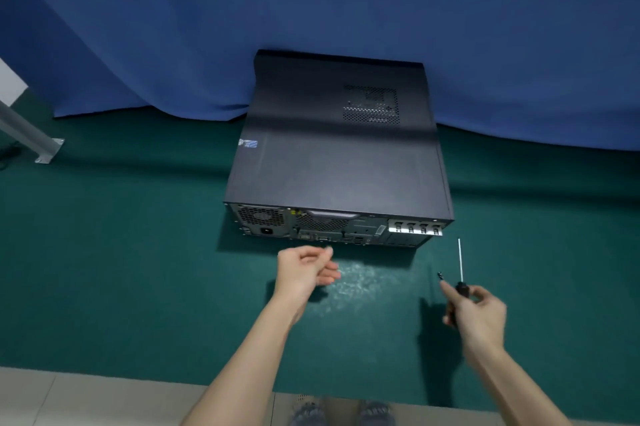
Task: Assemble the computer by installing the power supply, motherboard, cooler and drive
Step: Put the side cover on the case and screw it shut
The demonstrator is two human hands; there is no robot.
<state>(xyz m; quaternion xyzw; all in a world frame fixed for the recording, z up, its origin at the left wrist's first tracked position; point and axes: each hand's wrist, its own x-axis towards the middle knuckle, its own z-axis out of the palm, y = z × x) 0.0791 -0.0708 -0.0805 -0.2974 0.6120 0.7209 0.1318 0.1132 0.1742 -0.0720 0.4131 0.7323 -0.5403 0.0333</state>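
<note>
The computer case lies flat toward the back edge of the bench, about midway along it. Its black lid is on and its far end is against the blue curtain. Its rear panel faces the near edge and me. At that panel's left end I can see the power supply, with its fan grille and socket.

My left hand hovers just short of the rear panel. The fingers are loosely curled, with nothing in them that I can see. My right hand is wrapped round the dark handle of a screwdriver. Its shaft points away from me toward the case's right rear corner without touching it. A small dark piece sits just past my right fingertip, too small to tell what it is.

Green cloth covers the bench, and there is a shiny patch between my hands. A grey metal post with a foot plate stands near the left edge. The curtain fills the whole back. Below the near edge are pale floor tiles and my shoes, blurred and cut off. The lid hides everything inside the case.
</note>
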